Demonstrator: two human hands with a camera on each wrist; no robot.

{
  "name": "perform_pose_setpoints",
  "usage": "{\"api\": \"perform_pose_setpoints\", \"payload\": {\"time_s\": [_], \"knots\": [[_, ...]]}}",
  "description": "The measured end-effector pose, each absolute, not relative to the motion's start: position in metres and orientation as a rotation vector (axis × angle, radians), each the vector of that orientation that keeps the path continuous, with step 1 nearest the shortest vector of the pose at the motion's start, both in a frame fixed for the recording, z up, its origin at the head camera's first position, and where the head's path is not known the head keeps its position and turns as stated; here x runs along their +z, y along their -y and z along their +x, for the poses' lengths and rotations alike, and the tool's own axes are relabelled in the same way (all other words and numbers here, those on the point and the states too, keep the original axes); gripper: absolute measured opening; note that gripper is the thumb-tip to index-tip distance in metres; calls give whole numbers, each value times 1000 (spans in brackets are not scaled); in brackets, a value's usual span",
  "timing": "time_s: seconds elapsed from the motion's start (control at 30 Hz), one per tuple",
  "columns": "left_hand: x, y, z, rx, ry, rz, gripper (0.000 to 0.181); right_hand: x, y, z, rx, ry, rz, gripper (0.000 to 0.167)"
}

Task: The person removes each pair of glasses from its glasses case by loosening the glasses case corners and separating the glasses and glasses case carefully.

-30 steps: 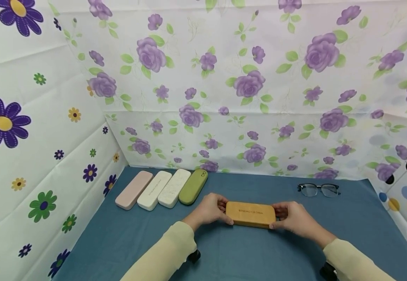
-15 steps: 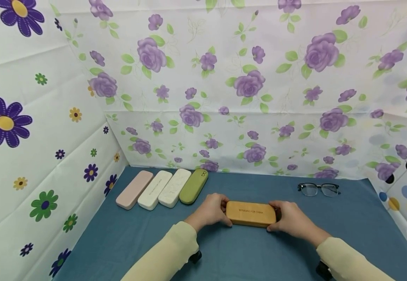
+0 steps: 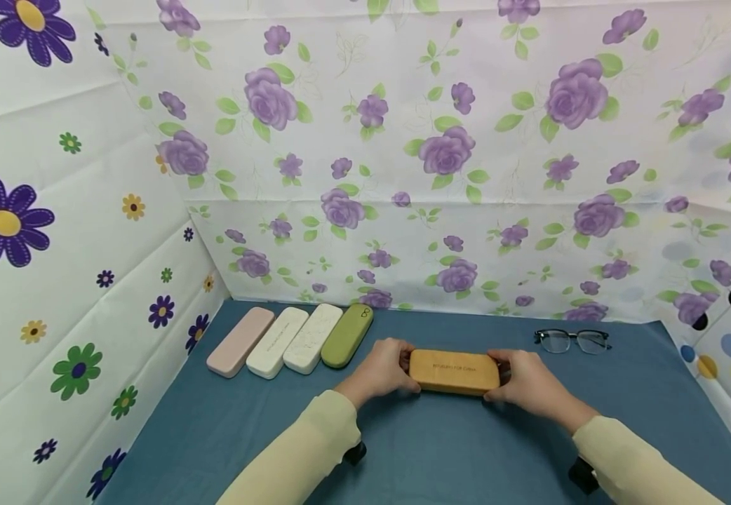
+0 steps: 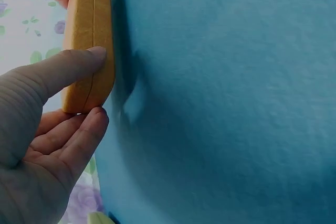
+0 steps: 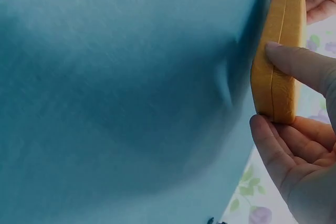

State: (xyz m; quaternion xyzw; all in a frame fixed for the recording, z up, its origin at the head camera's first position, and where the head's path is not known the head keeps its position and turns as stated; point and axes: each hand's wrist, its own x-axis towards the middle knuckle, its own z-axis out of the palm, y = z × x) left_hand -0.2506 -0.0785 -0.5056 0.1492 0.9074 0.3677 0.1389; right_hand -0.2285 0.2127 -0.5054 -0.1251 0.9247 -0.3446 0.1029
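A mustard-yellow glasses case [image 3: 455, 372] with small dark lettering on its lid is held between both hands, its lid closed. My left hand [image 3: 384, 372] grips the left end, thumb along the near side and fingers at the end. On the opposite end, my right hand [image 3: 526, 382] holds it the same way. In the left wrist view the thumb lies across the seam of the case [image 4: 89, 40]. The right wrist view has the other thumb pressed beside the seam of the case [image 5: 278, 66]. Shadow shows between the case and the cloth.
At the back left lie a pink case [image 3: 241, 341], two white cases [image 3: 277, 342] side by side, and a green case [image 3: 347, 335]. Black-rimmed glasses [image 3: 572, 341] rest at the back right. A blue cloth [image 3: 454, 463] covers the table, with flowered sheets [image 3: 403, 161] behind and at the sides.
Both hands have moved the yellow case slightly away from me and a touch to the right. The right hand has slid its grip further over its end. The other cases and glasses stay put.
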Motion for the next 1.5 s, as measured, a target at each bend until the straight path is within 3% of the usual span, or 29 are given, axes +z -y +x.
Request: {"api": "perform_pose_setpoints", "payload": {"time_s": [0.77, 1.23, 1.5], "knots": [[-499, 29, -286, 1152, -2757, 348, 73, -487, -230, -272, -923, -2897, -325, 84], [-505, 7, -300, 1076, -2861, 348, 57, -489, -237, -292, -844, -2947, -242, 82], [-507, 1, -306, 994, -2910, 344, 56, -493, -239, -296, -846, -2961, -210, 83]]}}
